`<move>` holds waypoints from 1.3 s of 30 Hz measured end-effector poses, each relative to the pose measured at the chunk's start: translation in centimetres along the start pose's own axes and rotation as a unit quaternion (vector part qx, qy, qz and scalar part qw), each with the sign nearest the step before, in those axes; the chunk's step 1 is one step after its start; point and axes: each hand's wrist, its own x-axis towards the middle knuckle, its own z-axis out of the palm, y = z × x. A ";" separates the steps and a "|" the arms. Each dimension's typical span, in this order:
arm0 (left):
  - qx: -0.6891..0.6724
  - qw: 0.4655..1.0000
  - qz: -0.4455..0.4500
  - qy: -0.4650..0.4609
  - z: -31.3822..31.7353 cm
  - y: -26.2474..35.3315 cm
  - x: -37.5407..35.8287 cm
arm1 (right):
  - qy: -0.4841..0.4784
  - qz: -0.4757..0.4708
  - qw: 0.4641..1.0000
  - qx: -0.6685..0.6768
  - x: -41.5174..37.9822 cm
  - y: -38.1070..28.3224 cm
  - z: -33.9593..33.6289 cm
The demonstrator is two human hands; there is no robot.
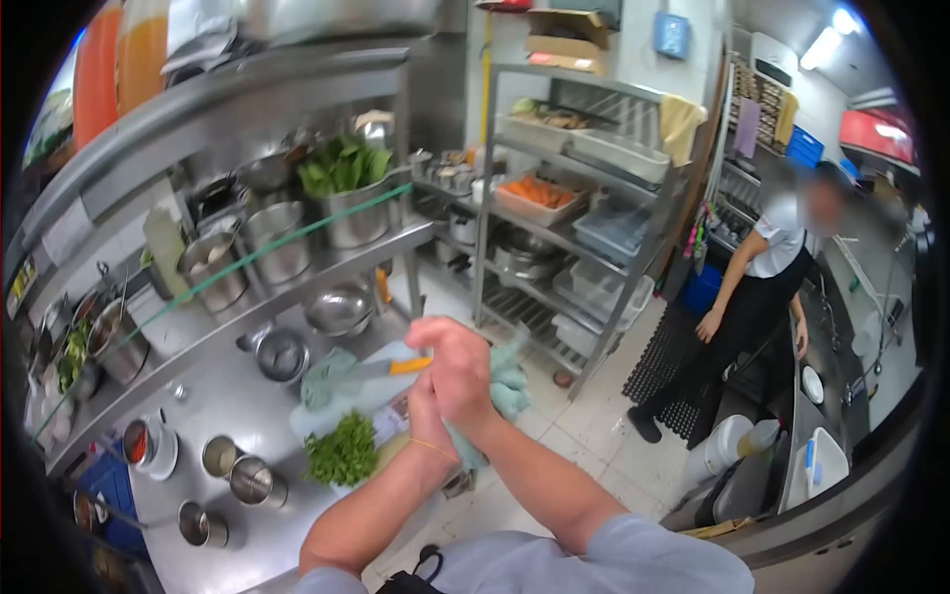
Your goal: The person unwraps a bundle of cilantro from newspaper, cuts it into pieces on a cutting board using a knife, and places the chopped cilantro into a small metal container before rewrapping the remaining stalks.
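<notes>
My two hands are pressed together over the edge of a steel counter [233, 396], wringing a pale green cloth [507, 384] between them. My right hand [457, 368] lies on top, fingers closed around the cloth. My left hand [427, 411] sits underneath it, mostly covered, also gripping the cloth. Just left of my hands a knife with an orange handle [394, 367] rests on a white cutting board [368, 394], beside a second green cloth [327, 378]. A bunch of green herbs [342, 451] lies on the board's near end.
Steel bowls [338, 309], pots and small cups [255, 481] stand on the counter and the shelf above. A wire rack [579, 238] with trays stands ahead. A person in a black apron [742, 307] stands at a sink on the right, on a black floor mat [673, 371].
</notes>
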 end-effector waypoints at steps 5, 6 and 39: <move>-0.143 0.942 -0.005 0.304 9.9 -4.3 2.3 | -0.106 -0.161 0.980 0.051 -2.2 -6.2 -6.6; -0.135 0.945 -0.014 0.298 9.1 -5.1 2.8 | -0.140 -0.177 0.972 -0.063 -2.8 -7.1 -8.3; 0.957 0.095 -0.073 0.264 -14.7 17.6 -29.8 | -0.306 0.411 0.752 -0.414 -17.9 7.4 -10.0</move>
